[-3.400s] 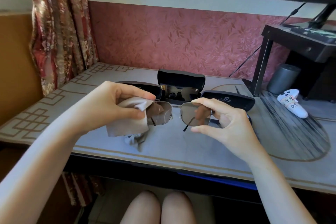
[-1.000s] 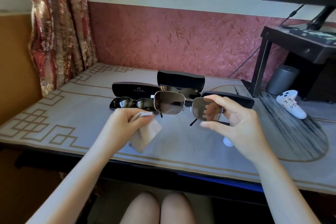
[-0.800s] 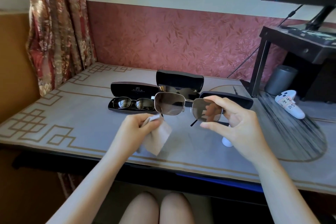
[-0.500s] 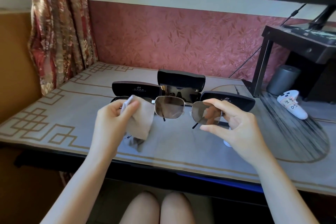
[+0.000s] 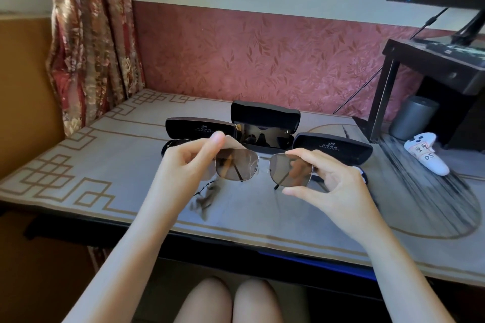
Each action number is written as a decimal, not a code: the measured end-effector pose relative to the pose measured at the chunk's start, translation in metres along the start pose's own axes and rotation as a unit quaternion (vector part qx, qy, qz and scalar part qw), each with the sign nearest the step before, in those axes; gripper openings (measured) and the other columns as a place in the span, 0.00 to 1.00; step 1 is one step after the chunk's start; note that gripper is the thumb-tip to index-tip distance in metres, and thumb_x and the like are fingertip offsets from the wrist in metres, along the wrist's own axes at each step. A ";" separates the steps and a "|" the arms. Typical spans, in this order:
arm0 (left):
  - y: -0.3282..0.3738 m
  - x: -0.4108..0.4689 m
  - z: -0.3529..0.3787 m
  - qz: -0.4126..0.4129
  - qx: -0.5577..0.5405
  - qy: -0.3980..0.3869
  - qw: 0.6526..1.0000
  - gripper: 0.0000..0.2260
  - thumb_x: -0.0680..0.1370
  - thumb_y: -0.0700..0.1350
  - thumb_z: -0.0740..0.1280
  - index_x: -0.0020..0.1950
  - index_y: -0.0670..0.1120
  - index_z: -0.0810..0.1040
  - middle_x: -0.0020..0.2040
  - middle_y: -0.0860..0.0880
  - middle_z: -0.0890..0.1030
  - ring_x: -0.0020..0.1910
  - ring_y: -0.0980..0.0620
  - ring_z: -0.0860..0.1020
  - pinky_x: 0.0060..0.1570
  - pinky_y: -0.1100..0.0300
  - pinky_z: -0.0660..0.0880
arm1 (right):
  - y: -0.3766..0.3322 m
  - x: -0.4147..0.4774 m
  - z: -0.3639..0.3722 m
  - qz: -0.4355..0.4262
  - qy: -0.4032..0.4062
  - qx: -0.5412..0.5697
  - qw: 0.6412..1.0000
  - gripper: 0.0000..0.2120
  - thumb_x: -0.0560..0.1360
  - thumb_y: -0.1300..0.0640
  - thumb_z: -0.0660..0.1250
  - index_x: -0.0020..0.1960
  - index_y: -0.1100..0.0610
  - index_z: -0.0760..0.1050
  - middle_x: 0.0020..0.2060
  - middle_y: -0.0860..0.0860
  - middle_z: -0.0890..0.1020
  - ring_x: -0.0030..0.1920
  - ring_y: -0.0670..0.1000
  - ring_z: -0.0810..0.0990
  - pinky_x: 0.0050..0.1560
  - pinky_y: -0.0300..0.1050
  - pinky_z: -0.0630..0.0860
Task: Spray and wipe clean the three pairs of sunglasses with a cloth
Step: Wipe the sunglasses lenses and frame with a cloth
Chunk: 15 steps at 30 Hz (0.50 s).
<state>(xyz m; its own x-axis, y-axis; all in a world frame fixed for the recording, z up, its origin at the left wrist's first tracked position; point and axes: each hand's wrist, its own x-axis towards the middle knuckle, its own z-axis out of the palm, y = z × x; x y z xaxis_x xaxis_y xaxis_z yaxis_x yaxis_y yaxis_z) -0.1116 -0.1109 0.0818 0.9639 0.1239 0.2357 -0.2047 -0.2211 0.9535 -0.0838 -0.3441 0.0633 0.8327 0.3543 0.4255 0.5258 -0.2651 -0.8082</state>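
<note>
A metal-framed pair of sunglasses (image 5: 265, 168) with brown lenses hangs above the table. My right hand (image 5: 333, 181) pinches its right lens rim between thumb and fingers. My left hand (image 5: 186, 162) pinches a beige cloth (image 5: 232, 148) around the left lens, and the cloth's tail (image 5: 203, 198) dangles below. Behind stand three open black cases: the left case (image 5: 199, 127), mostly hidden by my left hand, the middle case (image 5: 265, 126) holding dark sunglasses, and the right case (image 5: 333, 148).
The patterned grey table (image 5: 110, 165) reaches to a red wall. A white controller (image 5: 426, 156) and a grey cylinder (image 5: 413, 120) sit at the right under a black stand (image 5: 430, 65) with a monitor. A curtain (image 5: 91, 42) hangs at the left.
My left hand has brought the cloth up from below the frame and onto the left lens. The sunglasses came slightly lower and nearer; my right hand kept its hold.
</note>
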 end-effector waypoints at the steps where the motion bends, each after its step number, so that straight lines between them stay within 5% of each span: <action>1: 0.000 0.001 -0.003 -0.025 -0.015 -0.023 0.999 0.26 0.80 0.63 0.55 0.46 0.48 0.85 0.39 0.58 0.82 0.42 0.62 0.78 0.46 0.68 0.68 | 0.000 0.000 0.000 -0.001 -0.001 0.002 1.000 0.23 0.68 0.63 0.77 0.60 0.51 0.78 0.41 0.48 0.78 0.47 0.50 0.77 0.60 0.47 0.71; 4: 0.001 0.004 -0.010 -0.021 -0.016 -0.044 0.999 0.19 0.82 0.56 0.56 0.47 0.53 0.86 0.38 0.44 0.83 0.45 0.56 0.78 0.50 0.59 0.68 | -0.002 0.001 0.000 -0.001 0.002 0.010 1.000 0.23 0.67 0.64 0.77 0.60 0.50 0.79 0.41 0.48 0.78 0.46 0.49 0.77 0.61 0.50 0.72; 6: 0.005 0.005 -0.014 -0.003 0.008 -0.040 0.999 0.08 0.79 0.46 0.66 0.47 0.53 0.85 0.32 0.47 0.80 0.34 0.57 0.75 0.40 0.62 0.69 | -0.002 0.001 -0.001 -0.003 0.007 0.022 1.000 0.23 0.67 0.63 0.78 0.59 0.48 0.80 0.42 0.48 0.78 0.47 0.50 0.77 0.61 0.51 0.72; 8: 0.007 0.007 -0.018 -0.007 0.003 -0.066 0.998 0.08 0.75 0.40 0.71 0.50 0.51 0.83 0.34 0.51 0.83 0.27 0.62 0.74 0.33 0.69 0.71 | -0.003 0.001 -0.003 -0.007 0.004 0.024 1.000 0.23 0.67 0.63 0.78 0.58 0.46 0.79 0.42 0.48 0.78 0.47 0.51 0.77 0.59 0.51 0.72; 15: 0.009 0.012 -0.026 0.000 0.084 -0.084 0.993 0.06 0.68 0.42 0.76 0.44 0.49 0.84 0.39 0.53 0.86 0.39 0.60 0.83 0.40 0.72 0.76 | -0.006 0.000 -0.002 -0.011 -0.006 0.027 1.000 0.23 0.66 0.65 0.77 0.58 0.50 0.80 0.41 0.48 0.79 0.45 0.51 0.77 0.60 0.50 0.72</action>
<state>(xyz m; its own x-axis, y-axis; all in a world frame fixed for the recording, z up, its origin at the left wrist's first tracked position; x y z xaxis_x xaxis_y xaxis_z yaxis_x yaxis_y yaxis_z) -0.1067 -0.0867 0.0979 0.9817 -0.0359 0.1872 -0.1866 -0.3810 0.9055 -0.0863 -0.3441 0.0686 0.8187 0.3704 0.4388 0.5335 -0.2081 -0.8198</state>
